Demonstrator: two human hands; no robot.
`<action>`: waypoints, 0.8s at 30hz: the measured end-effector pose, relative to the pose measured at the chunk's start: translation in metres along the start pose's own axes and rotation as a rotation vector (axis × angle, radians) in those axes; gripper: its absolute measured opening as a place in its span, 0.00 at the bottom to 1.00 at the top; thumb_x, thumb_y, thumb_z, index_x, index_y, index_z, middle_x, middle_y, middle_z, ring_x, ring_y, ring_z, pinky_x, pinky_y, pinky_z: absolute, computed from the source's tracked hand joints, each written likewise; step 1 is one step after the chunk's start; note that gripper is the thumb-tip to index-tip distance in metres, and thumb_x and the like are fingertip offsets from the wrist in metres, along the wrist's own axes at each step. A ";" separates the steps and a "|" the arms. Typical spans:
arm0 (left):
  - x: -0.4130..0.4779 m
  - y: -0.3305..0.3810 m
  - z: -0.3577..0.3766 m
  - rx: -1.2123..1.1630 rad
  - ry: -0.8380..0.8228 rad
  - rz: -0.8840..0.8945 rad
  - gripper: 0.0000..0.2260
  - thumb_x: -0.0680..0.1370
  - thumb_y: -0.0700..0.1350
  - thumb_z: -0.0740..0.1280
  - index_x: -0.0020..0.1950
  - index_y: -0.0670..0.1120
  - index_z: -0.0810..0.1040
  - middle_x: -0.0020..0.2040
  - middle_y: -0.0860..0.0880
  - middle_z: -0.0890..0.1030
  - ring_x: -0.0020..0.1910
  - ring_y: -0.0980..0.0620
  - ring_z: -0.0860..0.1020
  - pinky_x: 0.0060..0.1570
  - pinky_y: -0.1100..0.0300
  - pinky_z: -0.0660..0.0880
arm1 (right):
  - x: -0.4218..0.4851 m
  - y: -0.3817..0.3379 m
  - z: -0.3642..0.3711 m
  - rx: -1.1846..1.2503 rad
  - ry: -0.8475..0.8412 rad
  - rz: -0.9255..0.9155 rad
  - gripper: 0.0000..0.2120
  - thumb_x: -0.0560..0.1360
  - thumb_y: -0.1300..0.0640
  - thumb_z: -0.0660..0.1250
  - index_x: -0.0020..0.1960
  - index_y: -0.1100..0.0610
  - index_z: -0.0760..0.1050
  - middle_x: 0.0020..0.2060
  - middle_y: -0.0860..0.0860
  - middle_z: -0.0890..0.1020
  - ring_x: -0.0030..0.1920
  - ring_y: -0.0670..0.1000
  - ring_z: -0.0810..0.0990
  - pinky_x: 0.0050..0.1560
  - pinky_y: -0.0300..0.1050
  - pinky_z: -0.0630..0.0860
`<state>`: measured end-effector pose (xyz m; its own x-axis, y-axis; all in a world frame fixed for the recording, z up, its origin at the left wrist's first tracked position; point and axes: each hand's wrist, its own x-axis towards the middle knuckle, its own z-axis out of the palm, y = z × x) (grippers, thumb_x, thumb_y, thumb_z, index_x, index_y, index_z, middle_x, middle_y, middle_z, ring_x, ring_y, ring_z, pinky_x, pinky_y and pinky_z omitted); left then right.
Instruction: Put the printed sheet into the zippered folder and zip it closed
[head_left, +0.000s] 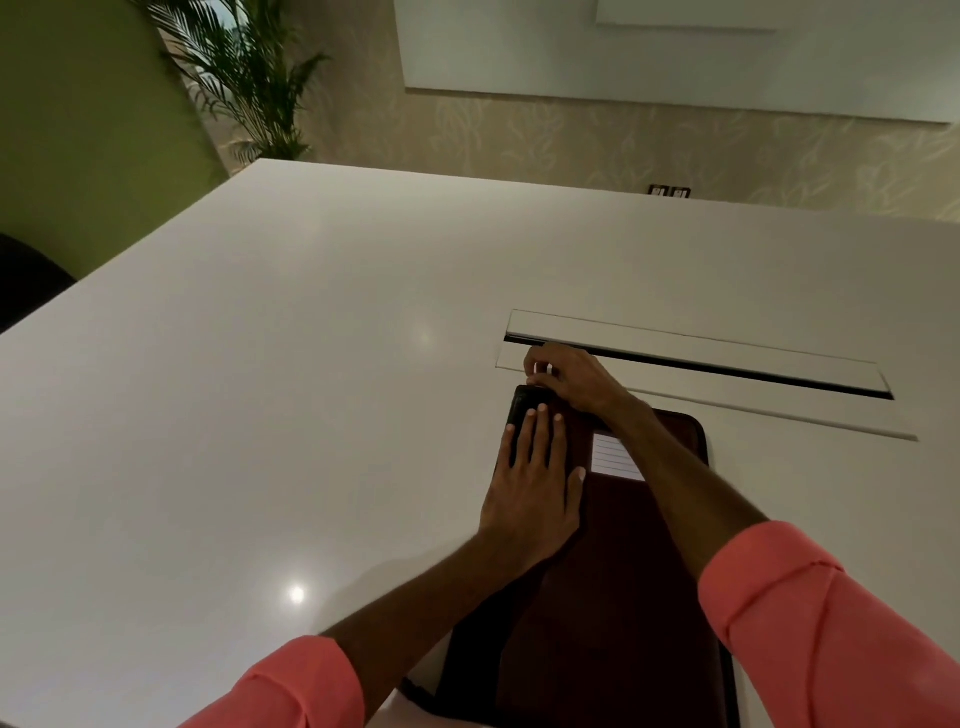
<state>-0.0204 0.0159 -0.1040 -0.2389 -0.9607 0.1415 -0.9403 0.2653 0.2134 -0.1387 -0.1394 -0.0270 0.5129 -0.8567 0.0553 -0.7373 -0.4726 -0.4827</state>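
A dark brown zippered folder (623, 571) lies lengthwise on the white table (260, 389), its far end near the cable slot. A lined white sheet (613, 454) shows inside the folder near its far right part. My left hand (535, 483) lies flat on the folder's left side, fingers spread toward the far left corner. My right hand (566, 376) reaches across to that far left corner, fingertips pinched together at the folder's edge where the zipper runs. The zipper pull itself is hidden under the fingers.
A long cable slot with a hinged lid (696, 358) is set in the table just beyond the folder. A potted palm (244, 78) stands past the far left corner. Wall sockets (669, 192) sit behind the table. A dark chair (26, 280) is at the left.
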 end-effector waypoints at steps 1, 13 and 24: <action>0.000 0.000 0.000 0.003 0.001 0.000 0.34 0.88 0.60 0.42 0.89 0.42 0.49 0.89 0.40 0.50 0.90 0.43 0.47 0.88 0.40 0.50 | 0.000 -0.001 0.000 -0.002 -0.004 0.000 0.04 0.84 0.56 0.67 0.55 0.56 0.79 0.53 0.52 0.83 0.53 0.53 0.81 0.58 0.56 0.80; 0.000 0.001 -0.005 -0.019 -0.011 -0.020 0.34 0.88 0.60 0.44 0.89 0.42 0.51 0.89 0.41 0.53 0.90 0.43 0.49 0.88 0.41 0.49 | -0.014 -0.025 -0.004 -0.114 0.041 0.172 0.11 0.86 0.53 0.64 0.67 0.47 0.79 0.64 0.48 0.83 0.65 0.51 0.81 0.74 0.61 0.68; 0.003 0.004 -0.022 -0.135 -0.036 -0.045 0.31 0.90 0.58 0.48 0.90 0.43 0.51 0.90 0.43 0.49 0.90 0.46 0.45 0.89 0.48 0.43 | -0.122 -0.016 0.017 -0.222 0.364 0.402 0.18 0.88 0.55 0.58 0.75 0.49 0.75 0.73 0.48 0.79 0.76 0.52 0.73 0.74 0.56 0.66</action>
<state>-0.0193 0.0161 -0.0820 -0.2086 -0.9734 0.0943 -0.9095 0.2286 0.3473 -0.1819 -0.0236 -0.0405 0.0191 -0.9750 0.2214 -0.9373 -0.0946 -0.3355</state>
